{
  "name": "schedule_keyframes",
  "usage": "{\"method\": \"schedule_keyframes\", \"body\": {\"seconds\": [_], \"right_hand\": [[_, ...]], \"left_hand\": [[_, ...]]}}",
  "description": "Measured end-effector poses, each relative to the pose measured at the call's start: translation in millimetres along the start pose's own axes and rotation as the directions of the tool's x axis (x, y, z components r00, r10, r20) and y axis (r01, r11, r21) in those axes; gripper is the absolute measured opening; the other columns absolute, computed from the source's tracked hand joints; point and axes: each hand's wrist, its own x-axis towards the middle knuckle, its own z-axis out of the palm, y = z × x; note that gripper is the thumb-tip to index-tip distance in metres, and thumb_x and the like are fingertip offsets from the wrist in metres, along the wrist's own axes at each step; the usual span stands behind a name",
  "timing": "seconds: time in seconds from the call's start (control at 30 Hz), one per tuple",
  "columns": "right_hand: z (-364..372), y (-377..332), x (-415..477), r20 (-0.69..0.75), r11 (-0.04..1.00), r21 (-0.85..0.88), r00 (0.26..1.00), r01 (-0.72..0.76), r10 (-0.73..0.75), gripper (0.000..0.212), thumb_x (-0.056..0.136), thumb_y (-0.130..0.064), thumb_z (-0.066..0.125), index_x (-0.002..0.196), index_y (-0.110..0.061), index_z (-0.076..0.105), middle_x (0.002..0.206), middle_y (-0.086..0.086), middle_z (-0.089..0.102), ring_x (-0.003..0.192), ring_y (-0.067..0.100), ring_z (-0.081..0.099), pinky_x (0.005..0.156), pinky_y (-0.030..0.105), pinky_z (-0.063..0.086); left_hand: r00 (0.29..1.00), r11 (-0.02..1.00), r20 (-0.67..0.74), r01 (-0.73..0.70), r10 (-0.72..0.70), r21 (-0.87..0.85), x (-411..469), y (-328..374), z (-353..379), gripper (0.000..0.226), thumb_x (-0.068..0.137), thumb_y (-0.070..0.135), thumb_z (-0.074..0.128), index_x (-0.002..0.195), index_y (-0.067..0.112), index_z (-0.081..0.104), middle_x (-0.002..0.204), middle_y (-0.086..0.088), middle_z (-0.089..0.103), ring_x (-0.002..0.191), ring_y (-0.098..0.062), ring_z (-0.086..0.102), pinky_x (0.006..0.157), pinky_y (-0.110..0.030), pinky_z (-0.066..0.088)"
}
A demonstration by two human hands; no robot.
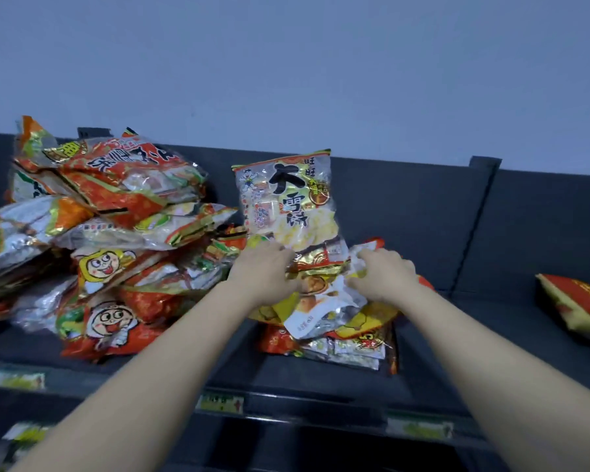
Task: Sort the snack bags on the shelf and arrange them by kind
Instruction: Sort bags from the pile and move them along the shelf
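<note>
Dark shelf (474, 321) across the frame. At left, a tall loose heap (109, 233) of mixed snack bags. In the middle, a low stack (338, 338), with an upright bag (286, 199) standing just behind it. Far right, a lone bag (576, 304), well apart. On the stack, a top bag (321, 294) gripped at either side: left hand (266, 270) and right hand (385, 274), fingers curled into the film. Probably light, crinkly and slippery, with brittle crackers inside; best held by the sealed edges, not squeezed.

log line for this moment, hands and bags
left hand: grips middle stack | right hand: grips middle stack | upright bag: behind stack | big pile: left
</note>
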Motion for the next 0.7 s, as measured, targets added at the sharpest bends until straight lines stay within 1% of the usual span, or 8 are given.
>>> {"method": "schedule_keyframes", "body": {"seconds": [0.17, 0.27, 0.3, 0.37, 0.43, 0.5, 0.63, 0.7], "right_hand": [[23, 40, 0, 0.088, 0.998, 0.003, 0.994, -0.062, 0.062, 0.08, 0.083, -0.069, 0.053, 0.146, -0.024, 0.033, 0.14, 0.008, 0.047, 0.129, 0.031, 0.043, 0.103, 0.046, 0.034], [29, 48, 4, 0.053, 0.993, 0.09, 0.996, -0.071, 0.067, 0.093, 0.079, -0.072, 0.055, 0.15, -0.02, 0.024, 0.138, 0.009, 0.05, 0.127, 0.032, 0.046, 0.102, 0.045, 0.04], [30, 49, 5, 0.05, 0.992, 0.108, 0.997, -0.071, 0.066, 0.093, 0.079, -0.073, 0.055, 0.149, -0.02, 0.024, 0.137, 0.009, 0.05, 0.127, 0.032, 0.047, 0.1, 0.044, 0.042], [29, 49, 8, 0.044, 0.989, 0.131, 0.997, -0.066, 0.06, 0.089, 0.082, -0.074, 0.049, 0.149, -0.019, 0.027, 0.137, 0.008, 0.051, 0.126, 0.031, 0.048, 0.097, 0.043, 0.045], [28, 50, 13, 0.025, 0.976, 0.204, 0.997, -0.076, 0.072, 0.079, 0.089, -0.07, 0.039, 0.148, -0.018, 0.031, 0.138, 0.008, 0.053, 0.126, 0.031, 0.05, 0.094, 0.042, 0.047], [24, 50, 17, 0.0, 0.939, 0.332, 0.995, -0.09, 0.096, 0.067, 0.096, -0.064, 0.027, 0.141, -0.018, 0.043, 0.135, 0.009, 0.056, 0.123, 0.032, 0.051, 0.095, 0.041, 0.045], [13, 48, 19, -0.027, 0.894, 0.437, 0.992, -0.097, 0.12, 0.049, 0.101, -0.05, 0.023, 0.107, -0.019, 0.06, 0.111, 0.004, 0.064, 0.112, 0.03, 0.055, 0.1, 0.042, 0.041], [9, 44, 18, -0.092, 0.837, 0.543, 0.986, -0.065, 0.136, 0.056, 0.102, -0.051, 0.021, 0.099, -0.017, 0.066, 0.098, 0.001, 0.064, 0.109, 0.027, 0.057, 0.104, 0.044, 0.039]], "left_hand": [[0.941, 0.98, 0.337, 0.101, -0.037, -0.174, -1, 32, 24, 0.111, 0.07, 0.083, 0.052, 0.155, 0.023, 0.013, 0.162, -0.009, -0.002, 0.149, -0.027, -0.002, 0.119, -0.048, 0.017], [0.914, 0.988, 0.404, 0.096, -0.04, -0.12, 2, 40, 27, 0.111, 0.072, 0.073, 0.061, 0.155, 0.022, 0.009, 0.161, -0.014, -0.012, 0.148, -0.032, -0.01, 0.118, -0.051, 0.016], [0.924, 0.991, 0.381, 0.082, -0.036, -0.105, 3, 42, 26, 0.098, 0.079, 0.065, 0.06, 0.154, 0.021, 0.017, 0.161, -0.015, -0.003, 0.149, -0.033, -0.002, 0.117, -0.05, 0.022], [0.967, 0.995, 0.256, 0.039, -0.013, -0.096, 8, 46, 22, 0.058, 0.089, 0.049, 0.051, 0.138, 0.019, 0.047, 0.15, -0.015, 0.035, 0.138, -0.034, 0.034, 0.103, -0.046, 0.042], [0.998, 0.99, 0.058, 0.003, 0.005, -0.139, 11, 51, 19, 0.023, 0.093, 0.037, 0.044, 0.093, 0.021, 0.061, 0.102, -0.007, 0.063, 0.104, -0.031, 0.06, 0.073, -0.036, 0.05], [0.996, 0.98, -0.082, 0.009, -0.026, -0.2, 16, 54, 11, 0.027, 0.095, 0.028, 0.041, 0.077, 0.018, 0.058, 0.077, -0.004, 0.061, 0.083, -0.031, 0.062, 0.059, -0.031, 0.042], [0.943, 0.872, -0.291, 0.0, -0.163, -0.489, 29, 53, -16, 0.028, 0.096, 0.02, 0.045, 0.077, 0.009, 0.061, 0.074, -0.011, 0.066, 0.076, -0.033, 0.061, 0.062, -0.039, 0.047], [0.907, 0.828, -0.388, -0.089, -0.162, -0.554, 32, 56, -25, 0.027, 0.097, 0.018, 0.046, 0.075, 0.009, 0.061, 0.072, -0.008, 0.065, 0.075, -0.031, 0.059, 0.065, -0.04, 0.045]]}}
